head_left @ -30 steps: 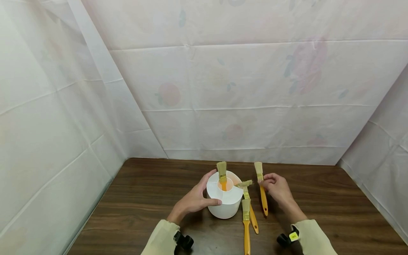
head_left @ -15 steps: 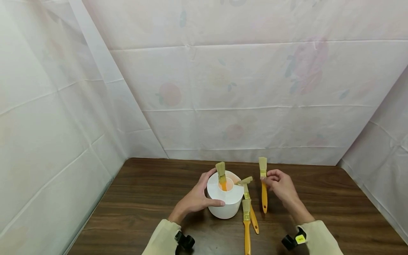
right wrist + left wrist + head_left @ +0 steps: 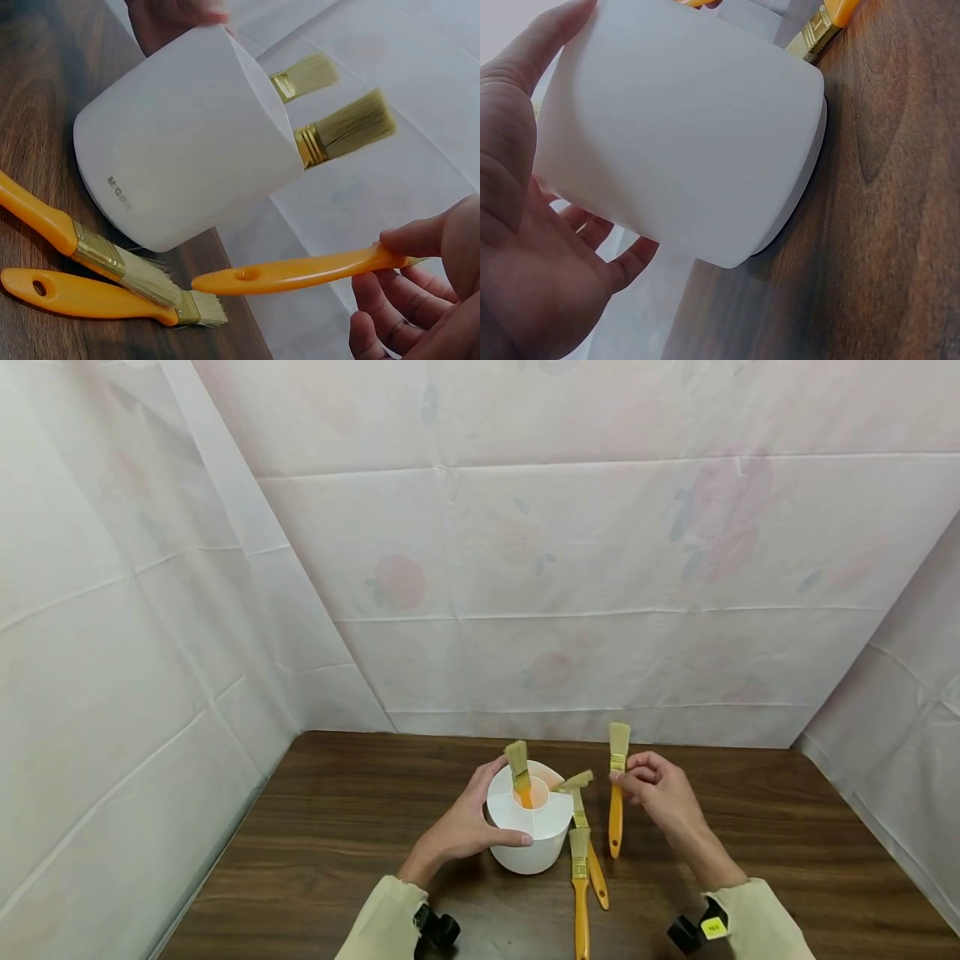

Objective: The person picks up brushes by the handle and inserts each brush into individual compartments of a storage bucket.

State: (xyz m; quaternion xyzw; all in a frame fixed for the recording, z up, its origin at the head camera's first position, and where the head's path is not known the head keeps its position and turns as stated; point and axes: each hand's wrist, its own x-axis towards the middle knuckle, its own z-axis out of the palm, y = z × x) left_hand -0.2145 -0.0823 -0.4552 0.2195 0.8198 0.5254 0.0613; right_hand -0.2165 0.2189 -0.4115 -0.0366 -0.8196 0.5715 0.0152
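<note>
My left hand (image 3: 467,818) grips a white round desk organizer (image 3: 531,856), thumb on the near side and fingers round the far side. One paintbrush (image 3: 517,760) stands bristles up in the organizer's middle compartment. Another paintbrush (image 3: 356,126) leans out of a side compartment towards the right. My right hand (image 3: 663,793) pinches a third paintbrush (image 3: 617,814) near its metal band, between thumb and fingers. That brush is upright, bristles up, and its yellow handle (image 3: 300,271) hangs down, right of the organizer and apart from it.
Two more yellow-handled brushes lie on the dark wood table (image 3: 337,843), just right of the organizer. The nearer brush (image 3: 581,902) overlaps the farther brush (image 3: 596,877). A pale printed cloth (image 3: 600,568) hangs behind the table and along both sides.
My right hand has shifted slightly right and raised its paintbrush, which has swung from tilted to nearly vertical. The left hand and organizer stay almost in place; the middle brush leans a little further left.
</note>
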